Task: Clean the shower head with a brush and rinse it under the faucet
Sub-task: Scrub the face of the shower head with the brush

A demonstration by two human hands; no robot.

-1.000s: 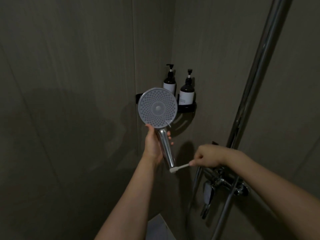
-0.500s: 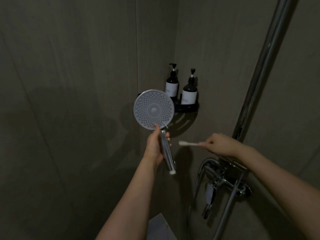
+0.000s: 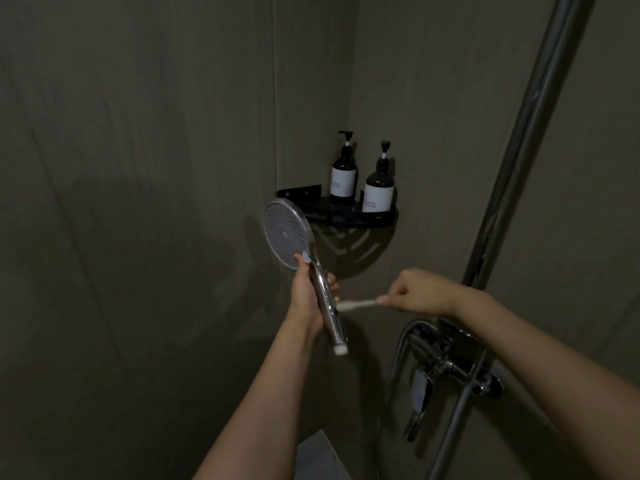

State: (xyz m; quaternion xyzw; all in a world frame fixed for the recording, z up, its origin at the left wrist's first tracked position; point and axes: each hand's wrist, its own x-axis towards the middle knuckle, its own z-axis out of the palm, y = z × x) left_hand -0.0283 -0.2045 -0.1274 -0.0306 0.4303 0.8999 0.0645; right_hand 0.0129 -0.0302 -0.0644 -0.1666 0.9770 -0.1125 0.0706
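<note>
Dim, seemingly grey-tiled walls (image 3: 138, 168).

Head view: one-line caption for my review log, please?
Left hand holds the shower head by its chrome handle while the right hand puts a white brush against the handle.

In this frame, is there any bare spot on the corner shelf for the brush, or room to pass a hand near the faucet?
The corner shelf looks bare only at its left end, beside the two pump bottles. The left wall is open. It is crowded between the shower head, brush, right hand and faucet.
</note>
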